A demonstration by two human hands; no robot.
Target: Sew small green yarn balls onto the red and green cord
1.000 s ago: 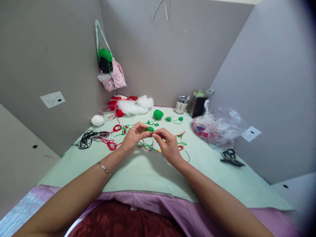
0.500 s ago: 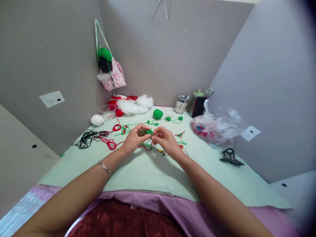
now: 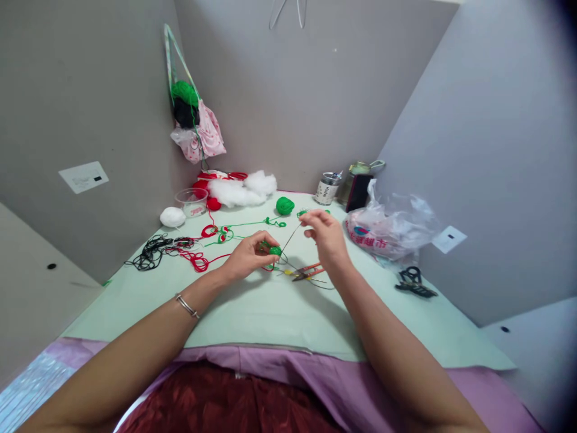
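Observation:
My left hand [image 3: 252, 255] pinches a small green crocheted piece [image 3: 275, 251] between thumb and fingers above the table. Up and to its right, my right hand [image 3: 327, 237] is closed on a dark strand of yarn [image 3: 291, 238], drawn taut from the green piece. Whether a needle is also in those fingers is too small to tell. Below, snips with orange handles [image 3: 303, 273] lie on the table beside a loose dark strand and a small yellow item [image 3: 287, 272]. Red yarn [image 3: 198, 261] runs toward my left hand.
A green yarn ball [image 3: 285, 205], white stuffing [image 3: 238, 192], a clear tub [image 3: 193, 203] and a white ball [image 3: 172, 217] stand at the back. Black yarn [image 3: 155, 252] lies left. On the right are a plastic bag [image 3: 390, 228], a pen can [image 3: 327, 188] and a black hair claw [image 3: 415, 282].
My right hand has moved away from the left, up and to the right, pulling the dark strand out straight. The snips now show more fully. The view has shifted slightly.

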